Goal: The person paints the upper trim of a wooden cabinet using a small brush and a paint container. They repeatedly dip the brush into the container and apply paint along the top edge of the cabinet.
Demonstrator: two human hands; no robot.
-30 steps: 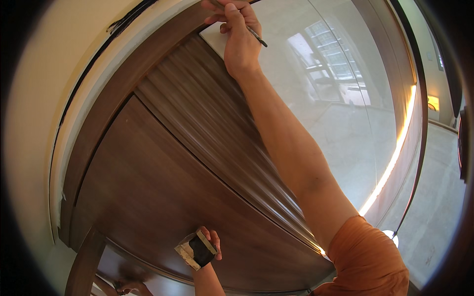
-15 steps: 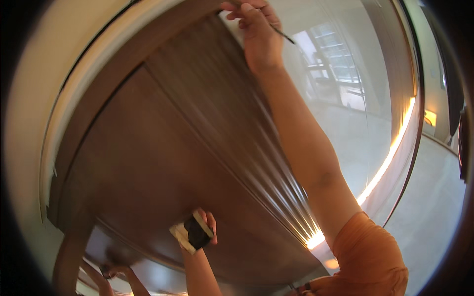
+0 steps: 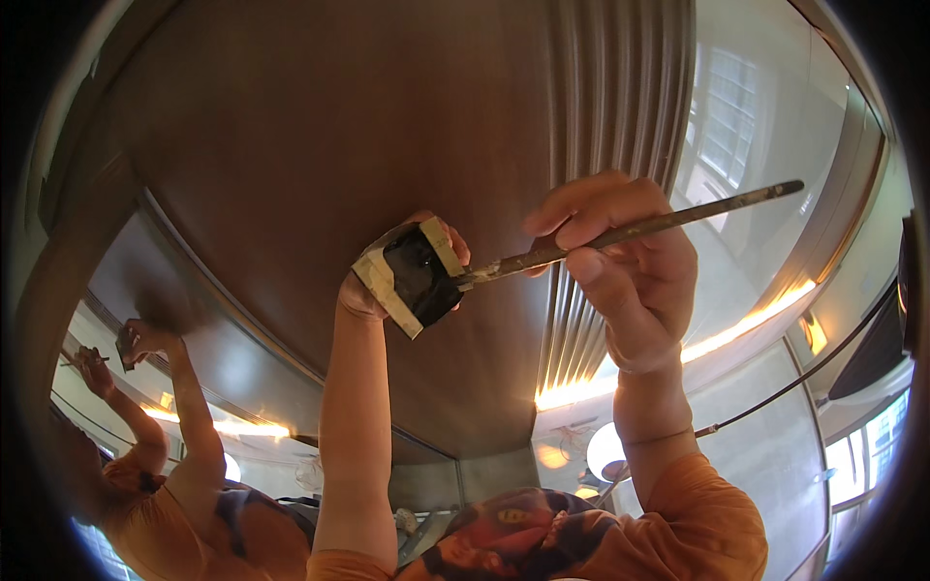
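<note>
My left hand [image 3: 362, 296] is wrapped around a small open box-shaped container [image 3: 380, 281] with pale yellowish, tape-like edges. Its inside looks black and glossy. To its right, my right hand [image 3: 644, 266] pinches a thin, stained paintbrush [image 3: 702, 212] between thumb and fingers. The brush slants, its handle end pointing up and right. At the other end, its tip meets the right edge of the container; whether it touches or dips inside I cannot tell. Behind both hands stands a broad brown panel [image 3: 291, 145].
Vertical ribbed brown trim [image 3: 620, 87] borders the panel, with a glossy pale surface [image 3: 775, 126] to its right. A bright light strip [image 3: 751, 320] runs low there. A mirror-like surface at left shows a reflection [image 3: 189, 465] of my arms and orange shirt.
My right hand has come down from the top of the view to the container, bringing the paintbrush. The container sits higher in view, and the head view has turned.
</note>
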